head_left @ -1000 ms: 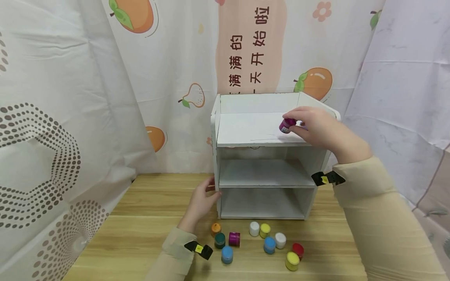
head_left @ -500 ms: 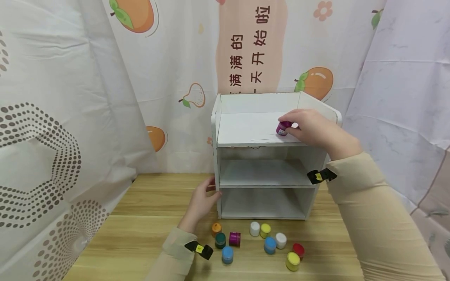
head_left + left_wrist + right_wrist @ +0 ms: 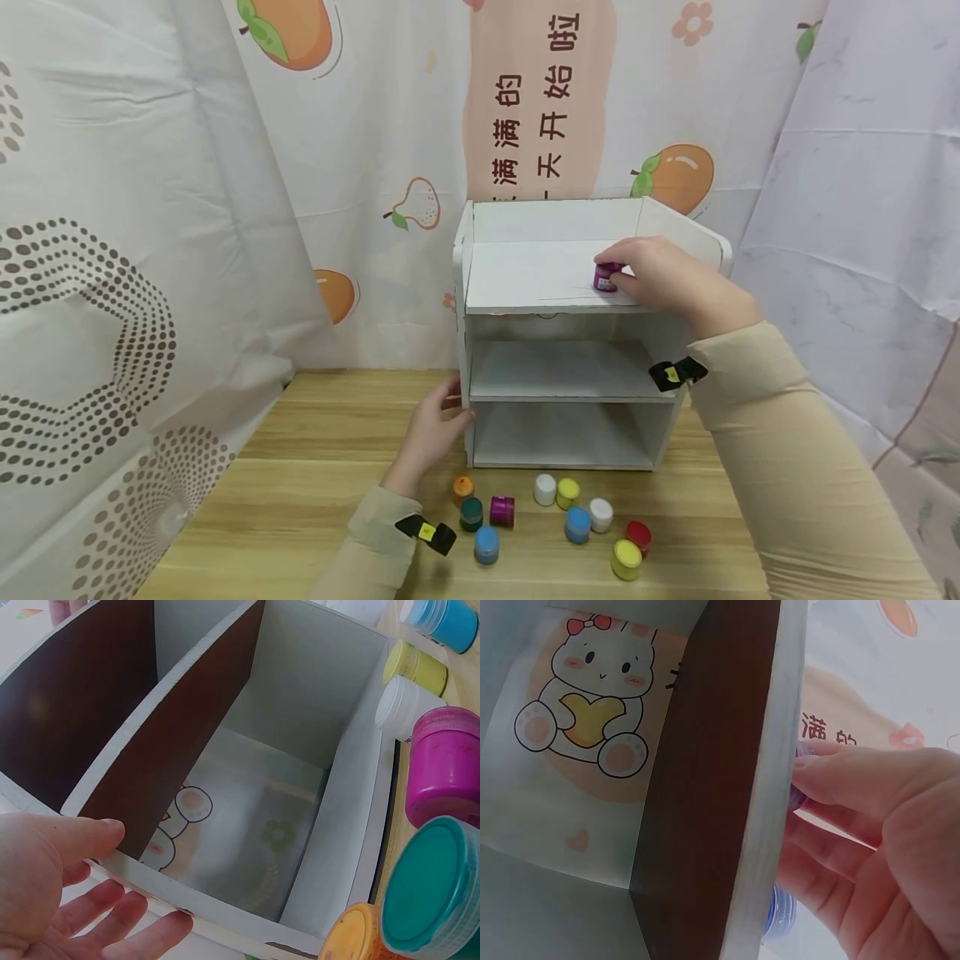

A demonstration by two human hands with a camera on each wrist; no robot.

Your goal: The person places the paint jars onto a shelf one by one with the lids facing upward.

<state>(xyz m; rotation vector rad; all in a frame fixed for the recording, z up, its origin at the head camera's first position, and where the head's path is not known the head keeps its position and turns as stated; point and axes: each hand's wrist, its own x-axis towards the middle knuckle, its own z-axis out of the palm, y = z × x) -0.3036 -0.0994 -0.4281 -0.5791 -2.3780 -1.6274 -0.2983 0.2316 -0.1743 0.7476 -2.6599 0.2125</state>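
Note:
My right hand (image 3: pixel 663 279) pinches a small purple paint jar (image 3: pixel 604 280) between thumb and fingers, low over the top board of a white shelf unit (image 3: pixel 555 387). In the right wrist view, the purple jar is mostly hidden by the fingers and the board's edge. Below those fingers, a blue-lidded jar (image 3: pixel 781 912) shows in part; the head view hides it behind the hand. My left hand (image 3: pixel 431 425) holds the unit's left side panel, thumb (image 3: pixel 105 832) over the front edge and fingers along the outer face.
On the wooden table (image 3: pixel 322 500) before the unit stand several paint jars: orange (image 3: pixel 463 490), dark green (image 3: pixel 472 514), blue (image 3: pixel 487 544), yellow (image 3: pixel 626 559) and red (image 3: pixel 638 536) among them. One purple jar (image 3: pixel 502 511) lies on its side. A printed curtain (image 3: pixel 375 275) hangs behind.
My right hand has moved left and slightly down with the purple jar, which has turned from tilted to nearly upright at the top board. My left hand stays on the side panel.

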